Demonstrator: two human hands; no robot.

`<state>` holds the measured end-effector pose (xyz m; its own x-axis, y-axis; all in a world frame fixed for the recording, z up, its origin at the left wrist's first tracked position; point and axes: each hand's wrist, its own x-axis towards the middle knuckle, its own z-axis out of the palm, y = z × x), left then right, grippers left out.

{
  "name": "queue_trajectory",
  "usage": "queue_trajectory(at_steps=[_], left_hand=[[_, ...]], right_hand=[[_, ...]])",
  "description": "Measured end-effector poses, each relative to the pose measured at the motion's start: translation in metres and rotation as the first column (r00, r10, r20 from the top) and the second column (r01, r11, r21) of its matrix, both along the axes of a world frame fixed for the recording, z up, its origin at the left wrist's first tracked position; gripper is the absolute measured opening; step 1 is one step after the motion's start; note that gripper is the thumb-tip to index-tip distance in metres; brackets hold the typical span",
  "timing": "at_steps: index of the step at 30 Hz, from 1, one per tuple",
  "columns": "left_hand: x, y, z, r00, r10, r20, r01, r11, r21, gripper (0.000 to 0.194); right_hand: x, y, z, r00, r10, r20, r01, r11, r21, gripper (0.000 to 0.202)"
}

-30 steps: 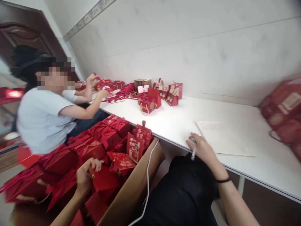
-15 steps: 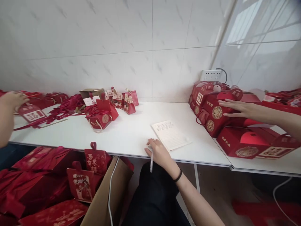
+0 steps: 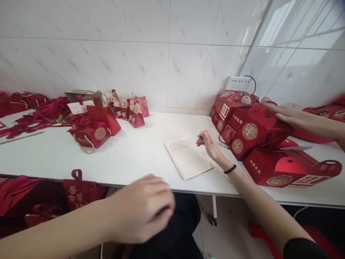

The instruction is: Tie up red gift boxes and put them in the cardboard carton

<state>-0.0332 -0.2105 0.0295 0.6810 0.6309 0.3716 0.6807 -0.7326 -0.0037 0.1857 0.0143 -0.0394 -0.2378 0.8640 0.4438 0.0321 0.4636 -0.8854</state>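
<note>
The person's right hand (image 3: 211, 145) is closed round a pen (image 3: 223, 145), thumb and fingers together on it, its tip pointing left above the right edge of an open notebook (image 3: 192, 162); the notebook lies slightly turned near the front edge of the white table (image 3: 142, 158), with lines of writing across the upper part of its page; a black band (image 3: 230, 169) circles the right wrist; the left hand (image 3: 147, 208), blurred, is in front of the table edge, left of the notebook and apart from it, its fingers bent, and I cannot tell whether they close on anything; at the right, another person's hand (image 3: 283, 113) reaches over a stacked red box (image 3: 258, 126), beside an open red box (image 3: 269, 169) near the front edge; behind the stack, a power strip (image 3: 237, 83) is against the tiled wall (image 3: 151, 64); on the left of the table are a red box with a rope handle (image 3: 91, 138), small printed boxes (image 3: 137, 114) and a heap of dark red ribbons (image 3: 51, 111).
</note>
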Motion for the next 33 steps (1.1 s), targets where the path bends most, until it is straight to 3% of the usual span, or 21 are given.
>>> queue_trajectory(at_steps=[3,6,8,11,13,15,18,20,25,33], left_hand=[[0.067,0.054,-0.032,0.960,-0.249,-0.125,0.244,0.968,-0.055,0.012],[0.120,0.090,-0.069,0.977,-0.171,-0.127,0.180,0.981,0.068,0.029],[0.137,0.101,-0.085,0.996,-0.061,-0.063,0.068,0.990,0.121,0.044],[0.140,0.106,-0.099,0.998,0.064,-0.029,-0.061,0.993,0.106,0.060],[0.135,0.108,-0.107,0.997,0.070,-0.040,-0.066,0.992,0.108,0.063],[0.132,0.108,-0.118,0.999,0.046,-0.012,-0.042,0.976,0.215,0.053],[0.134,0.109,-0.133,0.993,0.051,0.106,-0.092,0.900,0.427,0.026],[0.136,0.108,-0.138,0.986,0.063,0.151,-0.127,0.875,0.467,0.018],[0.137,0.108,-0.137,0.989,0.071,0.128,-0.121,0.887,0.445,0.017],[0.138,0.107,-0.135,0.987,0.086,0.134,-0.136,0.890,0.436,0.021]], right_hand=[[0.000,0.027,-0.011,0.990,-0.123,-0.073,0.110,0.980,-0.163,0.054],[0.001,0.038,-0.022,0.986,-0.156,-0.065,0.136,0.959,-0.250,0.052],[0.001,0.039,-0.026,0.990,-0.135,-0.037,0.122,0.959,-0.254,0.048],[0.001,0.040,-0.026,0.992,-0.119,0.028,0.123,0.964,-0.236,0.040],[0.000,0.039,-0.026,0.990,-0.136,0.046,0.143,0.956,-0.255,0.034],[-0.001,0.038,-0.026,0.985,-0.167,0.041,0.172,0.943,-0.286,0.032],[-0.002,0.034,-0.026,0.976,-0.191,0.108,0.213,0.944,-0.250,0.031],[-0.002,0.032,-0.026,0.965,-0.193,0.177,0.229,0.949,-0.216,0.033],[-0.002,0.029,-0.026,0.939,-0.234,0.251,0.281,0.943,-0.175,0.034],[-0.002,0.028,-0.026,0.930,-0.191,0.314,0.258,0.947,-0.189,0.032]])
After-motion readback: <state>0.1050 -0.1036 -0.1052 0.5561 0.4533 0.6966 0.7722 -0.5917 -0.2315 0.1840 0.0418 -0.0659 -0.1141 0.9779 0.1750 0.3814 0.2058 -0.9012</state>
